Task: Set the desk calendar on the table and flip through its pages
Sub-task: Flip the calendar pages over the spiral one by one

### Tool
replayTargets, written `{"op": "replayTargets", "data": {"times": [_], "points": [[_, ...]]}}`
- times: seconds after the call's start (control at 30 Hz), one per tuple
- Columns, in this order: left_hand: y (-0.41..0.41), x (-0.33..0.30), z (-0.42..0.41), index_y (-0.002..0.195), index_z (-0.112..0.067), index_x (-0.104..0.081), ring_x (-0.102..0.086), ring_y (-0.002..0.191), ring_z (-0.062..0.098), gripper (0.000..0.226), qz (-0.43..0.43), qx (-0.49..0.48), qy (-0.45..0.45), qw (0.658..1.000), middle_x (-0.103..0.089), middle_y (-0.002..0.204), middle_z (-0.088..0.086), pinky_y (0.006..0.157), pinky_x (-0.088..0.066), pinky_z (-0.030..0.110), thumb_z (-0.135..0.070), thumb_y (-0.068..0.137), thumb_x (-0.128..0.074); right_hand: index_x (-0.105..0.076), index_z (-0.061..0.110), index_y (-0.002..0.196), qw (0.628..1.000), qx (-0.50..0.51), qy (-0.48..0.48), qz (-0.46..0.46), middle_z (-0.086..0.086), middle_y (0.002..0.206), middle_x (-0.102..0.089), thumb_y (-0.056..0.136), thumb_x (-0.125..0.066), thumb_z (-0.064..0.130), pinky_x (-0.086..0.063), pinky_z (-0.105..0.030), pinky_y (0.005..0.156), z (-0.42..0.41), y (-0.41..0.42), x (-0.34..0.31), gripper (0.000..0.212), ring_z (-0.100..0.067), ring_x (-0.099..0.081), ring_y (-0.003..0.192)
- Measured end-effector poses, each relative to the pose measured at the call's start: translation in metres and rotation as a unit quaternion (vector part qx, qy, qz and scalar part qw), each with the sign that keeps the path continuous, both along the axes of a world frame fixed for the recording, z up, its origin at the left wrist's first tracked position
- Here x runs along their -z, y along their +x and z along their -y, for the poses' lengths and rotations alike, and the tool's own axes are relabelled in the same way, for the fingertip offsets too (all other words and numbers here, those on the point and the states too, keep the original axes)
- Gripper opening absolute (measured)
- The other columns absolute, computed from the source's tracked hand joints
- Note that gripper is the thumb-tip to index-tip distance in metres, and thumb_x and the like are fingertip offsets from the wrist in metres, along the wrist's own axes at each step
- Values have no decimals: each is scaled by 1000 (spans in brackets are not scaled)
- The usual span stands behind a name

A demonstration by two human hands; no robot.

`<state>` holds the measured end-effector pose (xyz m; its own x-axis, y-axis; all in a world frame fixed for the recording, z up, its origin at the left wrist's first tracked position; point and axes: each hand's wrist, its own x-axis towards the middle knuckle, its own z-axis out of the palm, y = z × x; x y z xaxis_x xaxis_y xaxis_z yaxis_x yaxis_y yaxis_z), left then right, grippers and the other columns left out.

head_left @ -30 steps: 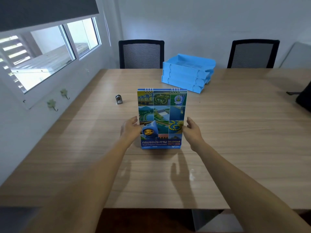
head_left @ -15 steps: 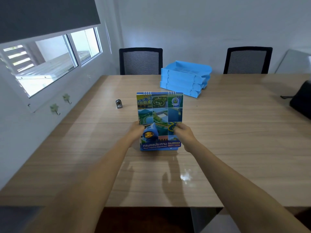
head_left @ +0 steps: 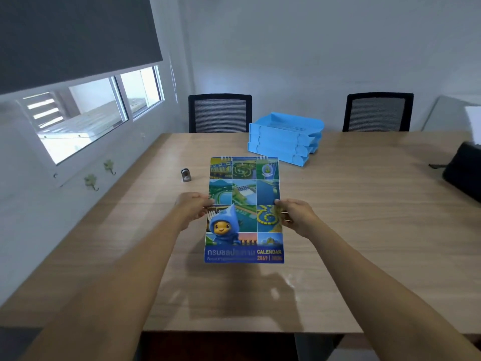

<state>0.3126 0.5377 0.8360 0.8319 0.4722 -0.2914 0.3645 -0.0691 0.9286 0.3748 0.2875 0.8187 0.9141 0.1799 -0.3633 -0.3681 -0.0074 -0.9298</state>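
The desk calendar (head_left: pixel 244 194) has a blue cover with a grid of aerial photos, a blue cartoon mascot and wire binding along its top edge. It is held up above the wooden table (head_left: pixel 351 230), its cover facing me and its lower edge clear of the tabletop. My left hand (head_left: pixel 192 208) pinches the cover's left edge about halfway down. My right hand (head_left: pixel 296 214) pinches the right edge at the same height. The calendar's stand and back pages are hidden behind the cover.
A stack of blue letter trays (head_left: pixel 285 138) stands on the table behind the calendar. A small metal clip-like object (head_left: pixel 185 175) lies to the left. Two black mesh chairs (head_left: pixel 220 113) (head_left: pixel 378 112) face the far edge. A black bag (head_left: pixel 463 173) sits at the right.
Both hands slid up the calendar's sides and closed on its edges. The cover has swung up off the table toward me and now looks larger and higher.
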Motion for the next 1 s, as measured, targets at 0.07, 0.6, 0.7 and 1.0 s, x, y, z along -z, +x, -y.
{"op": "replayTargets", "data": {"times": [0.07,0.6,0.7,1.0], "points": [[-3,-3,-3,75,-8,-62,-50,60,12,11,7,16,-37,999,-62,72,7,52,-47,16,-9,84,-68,-59,14,74,1000,-23,20,-5,-4,69,-59,87,-64,15,-49,-18,44,6,0,-6,14,-12,-55,51],[-9,-12,-17,92,-7,-63,-63,79,18,9,-27,82,-184,979,-73,76,8,53,-55,19,-11,84,-66,-64,9,97,994,-55,-82,44,-8,76,-67,84,-66,6,-56,-26,42,16,9,-28,14,-15,-65,38],[-7,-5,-14,100,-6,-62,-63,82,19,15,-24,64,-180,981,-69,92,11,56,-57,19,-10,85,-64,-66,8,93,995,-2,-86,48,-9,76,-67,81,-70,5,-56,-29,45,11,11,-20,14,-18,-65,53],[1,3,-7,107,-4,-63,-65,78,17,20,-22,41,-129,991,-71,88,8,60,-58,21,-8,87,-60,-51,14,66,997,-24,-61,33,1,56,-51,83,-61,9,-40,-19,42,13,12,-32,20,-9,-50,41]]}}
